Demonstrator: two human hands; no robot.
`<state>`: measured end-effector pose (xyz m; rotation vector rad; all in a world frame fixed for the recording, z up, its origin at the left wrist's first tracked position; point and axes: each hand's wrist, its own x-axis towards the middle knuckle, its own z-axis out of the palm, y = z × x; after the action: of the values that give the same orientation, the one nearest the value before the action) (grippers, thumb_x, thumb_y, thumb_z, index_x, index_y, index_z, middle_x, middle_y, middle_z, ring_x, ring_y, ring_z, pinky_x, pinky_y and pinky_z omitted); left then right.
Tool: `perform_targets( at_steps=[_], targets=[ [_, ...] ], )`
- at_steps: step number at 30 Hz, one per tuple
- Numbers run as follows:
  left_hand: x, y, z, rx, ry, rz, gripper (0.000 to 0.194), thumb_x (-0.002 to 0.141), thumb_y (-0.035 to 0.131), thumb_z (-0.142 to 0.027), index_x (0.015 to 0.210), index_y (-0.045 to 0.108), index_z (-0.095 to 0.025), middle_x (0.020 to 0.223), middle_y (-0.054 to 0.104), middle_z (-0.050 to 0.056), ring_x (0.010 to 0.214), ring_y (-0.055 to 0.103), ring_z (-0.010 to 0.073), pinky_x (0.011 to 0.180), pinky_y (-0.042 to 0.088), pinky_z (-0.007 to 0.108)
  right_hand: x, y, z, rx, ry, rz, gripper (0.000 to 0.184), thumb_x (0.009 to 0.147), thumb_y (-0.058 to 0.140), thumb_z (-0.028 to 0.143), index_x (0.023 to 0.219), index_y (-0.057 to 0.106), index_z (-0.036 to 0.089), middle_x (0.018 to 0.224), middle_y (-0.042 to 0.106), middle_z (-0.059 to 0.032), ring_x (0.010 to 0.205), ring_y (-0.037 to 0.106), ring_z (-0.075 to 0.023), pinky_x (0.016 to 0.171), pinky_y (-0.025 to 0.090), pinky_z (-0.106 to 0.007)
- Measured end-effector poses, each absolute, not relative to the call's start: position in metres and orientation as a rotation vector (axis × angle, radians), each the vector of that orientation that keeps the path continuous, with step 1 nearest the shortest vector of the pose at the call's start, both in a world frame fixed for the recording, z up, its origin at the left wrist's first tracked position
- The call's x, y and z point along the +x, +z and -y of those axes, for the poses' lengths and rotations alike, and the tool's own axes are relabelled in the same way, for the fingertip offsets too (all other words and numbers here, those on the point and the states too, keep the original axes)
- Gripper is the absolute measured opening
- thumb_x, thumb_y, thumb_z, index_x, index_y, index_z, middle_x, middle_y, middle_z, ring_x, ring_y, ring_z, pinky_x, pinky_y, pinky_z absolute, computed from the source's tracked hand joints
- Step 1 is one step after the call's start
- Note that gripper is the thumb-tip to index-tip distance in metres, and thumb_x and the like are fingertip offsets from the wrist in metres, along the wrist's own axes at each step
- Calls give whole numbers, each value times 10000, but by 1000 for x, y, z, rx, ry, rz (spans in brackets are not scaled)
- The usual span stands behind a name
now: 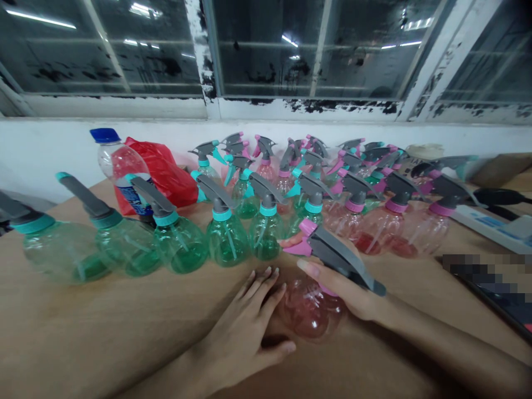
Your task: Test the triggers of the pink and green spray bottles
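Observation:
A pink see-through spray bottle with a grey trigger head and pink nozzle stands on the wooden table near the front. My right hand is wrapped round its grey spray head, fingers closed on it. My left hand cups the bottle's round body from the left, fingers spread against it. Just behind stand rows of green spray bottles and pink spray bottles with the same grey heads.
A plastic water bottle with a blue cap and a red plastic bag sit at the back left by the white wall. A white power strip and a dark flat object lie at the right.

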<state>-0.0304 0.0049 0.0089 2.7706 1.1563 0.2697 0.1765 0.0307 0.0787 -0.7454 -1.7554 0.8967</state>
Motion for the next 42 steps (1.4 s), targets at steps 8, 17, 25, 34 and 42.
perform_targets(
  at_steps=[8, 17, 25, 34, 42],
  targets=[
    [-30, 10, -4, 2781, 276, -1141, 713, 863, 540, -577, 1389, 393, -118, 1468, 330, 158, 1334, 305, 335, 1076, 259, 510, 177, 77, -32, -777, 818, 1814, 180, 819, 625, 267, 997, 610, 249, 957, 674, 6, 871, 643, -172, 805, 498, -317],
    [-32, 9, -4, 2749, 283, -1151, 710, 855, 536, -598, 1389, 396, -150, 1472, 331, 138, 1343, 286, 336, 1079, 255, 508, 176, 82, -32, -823, 824, 1814, 97, 825, 613, 315, 878, 609, 234, 817, 644, 3, 743, 625, -162, 710, 504, -320],
    [-31, 9, -4, 2743, 317, -1130, 721, 863, 534, -582, 1411, 353, -149, 1496, 282, 130, 1355, 259, 331, 1083, 248, 508, 178, 74, -33, -809, 886, 1769, 163, 836, 613, 290, 992, 617, 245, 964, 682, -11, 899, 651, -191, 837, 508, -349],
    [-29, 13, -4, 2761, 271, -1134, 661, 861, 546, -572, 1360, 434, -153, 1482, 314, 129, 1355, 260, 331, 1081, 252, 510, 179, 67, -35, -809, 931, 1764, 197, 851, 600, 321, 1034, 609, 249, 995, 669, -20, 932, 646, -200, 865, 502, -351],
    [-30, 13, -4, 2767, 262, -1140, 674, 862, 533, -589, 1369, 420, -160, 1481, 318, 125, 1354, 265, 328, 1085, 243, 504, 178, 69, -34, -821, 926, 1769, 172, 850, 605, 306, 1013, 607, 250, 984, 662, -1, 903, 645, -173, 840, 506, -309]
  ],
)
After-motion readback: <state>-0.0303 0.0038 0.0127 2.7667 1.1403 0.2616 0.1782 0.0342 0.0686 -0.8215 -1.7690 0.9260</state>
